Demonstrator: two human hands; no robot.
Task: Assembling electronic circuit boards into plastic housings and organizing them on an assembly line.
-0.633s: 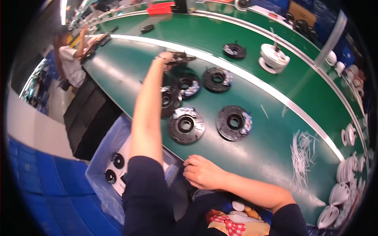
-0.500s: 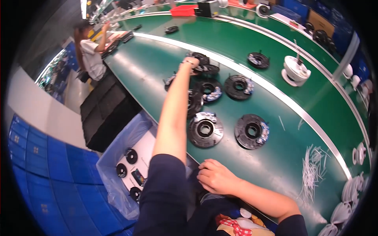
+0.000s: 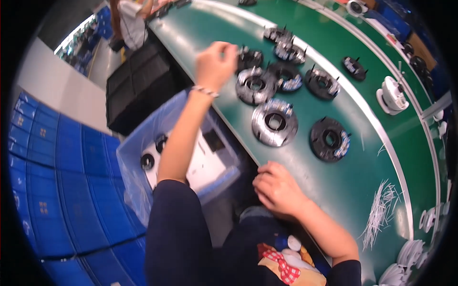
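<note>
My left hand [image 3: 215, 66] is raised over the table's near edge with its fingers bent, smeared by motion; whether anything is in them I cannot tell. Right beside it stands a black round part [image 3: 249, 58] with upright pins. My right hand [image 3: 278, 189] rests at the near edge, fingers curled together and nothing visible in them. Ahead of it lie a shiny ring-shaped part [image 3: 261, 127] with a circuit board and a darker one [image 3: 318, 143]. Another silvery ring part [image 3: 245, 90], a black one [image 3: 285, 71] and several more form a cluster farther off.
Left of the table, a lined blue bin [image 3: 224, 183] holds black discs. Black crates [image 3: 138, 88] and blue boxes [image 3: 71, 190] stand beyond it. White strips [image 3: 380, 209] lie at the right, and a white fan-like unit [image 3: 392, 95] stands past the rail. A person [image 3: 131, 24] is at the far left.
My left hand has pulled back from the far parts toward the table's near edge. The whole view has shifted, showing more of the bin. My right hand keeps its curled pose at the edge.
</note>
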